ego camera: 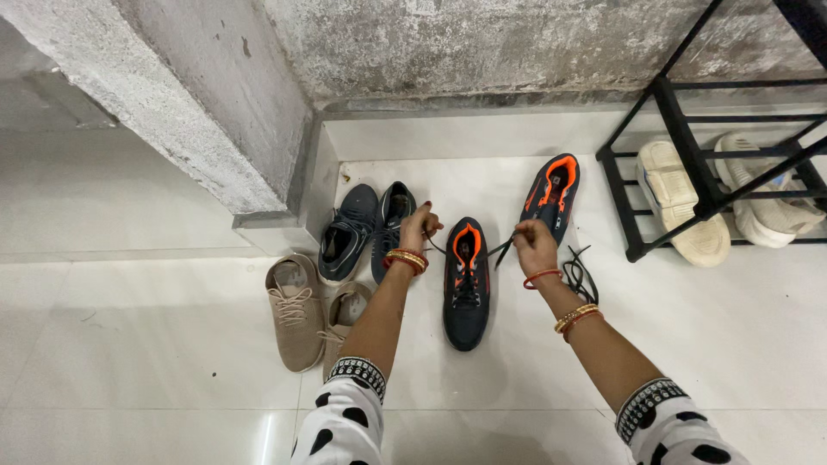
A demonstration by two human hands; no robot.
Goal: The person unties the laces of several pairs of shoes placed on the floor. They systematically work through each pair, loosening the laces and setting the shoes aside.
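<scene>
A dark sneaker with an orange lining (pixel 466 284) lies on the white tiled floor between my hands. My left hand (pixel 418 226) pinches one end of its black lace, pulled out to the left. My right hand (pixel 533 242) pinches the other lace end, pulled out to the right. Both wrists carry bangles. The matching second sneaker (pixel 551 196) lies farther back and to the right, with a loose black lace (pixel 579 275) on the floor beside my right wrist.
A pair of dark blue shoes (pixel 363 230) and a pair of beige shoes (pixel 297 310) lie left of my left arm. A black metal shoe rack (pixel 689 164) with pale sneakers stands at the right. A concrete pillar (pixel 198 103) and wall rise behind.
</scene>
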